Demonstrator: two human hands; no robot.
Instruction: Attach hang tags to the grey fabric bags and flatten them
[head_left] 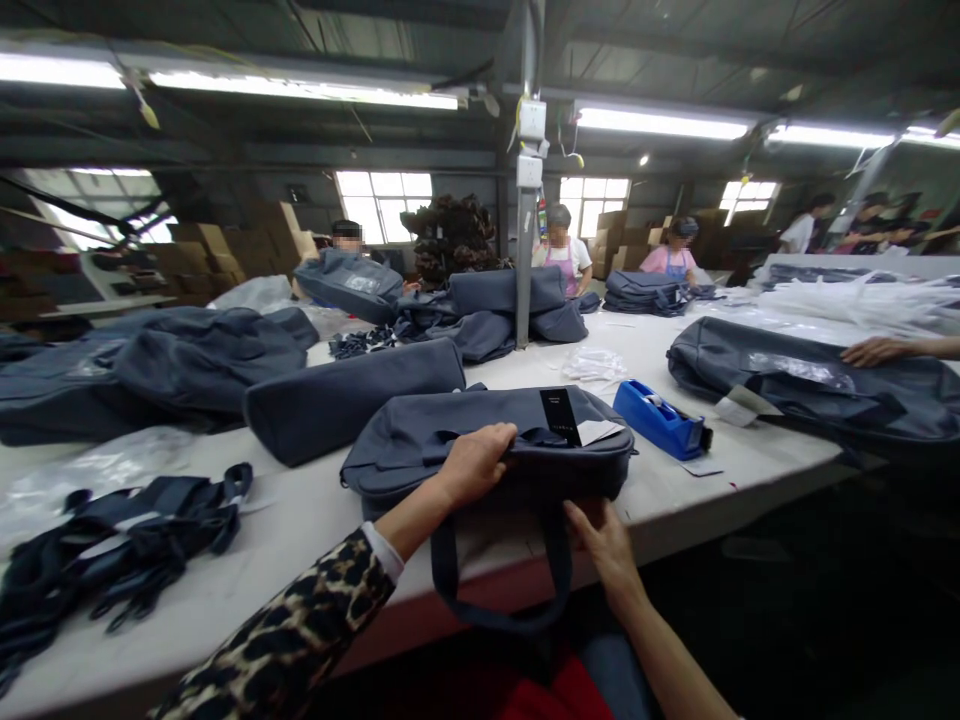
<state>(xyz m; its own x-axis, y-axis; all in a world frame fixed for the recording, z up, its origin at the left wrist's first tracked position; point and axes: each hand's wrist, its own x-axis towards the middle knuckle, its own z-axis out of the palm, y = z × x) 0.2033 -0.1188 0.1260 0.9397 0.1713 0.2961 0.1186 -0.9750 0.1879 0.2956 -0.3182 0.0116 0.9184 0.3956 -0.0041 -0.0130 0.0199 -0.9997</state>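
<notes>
Bag (397,430) of dark blue-grey fabric sits at the near edge of a white bench (315,540), one handle (504,622) looping down over that edge. The person's left hand (474,466) is curled closed on the bag's upper front; the right hand (609,555) meets its lower edge beside the loop, its grip impossible to tell. A black tag (558,412) lies on top; a blue tape dispenser (654,418) stands just to the right.

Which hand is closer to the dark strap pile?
The left hand, atop the tagged bag, right of the strap pile; the right hand is farther right, by the bag's lower edge.
</notes>
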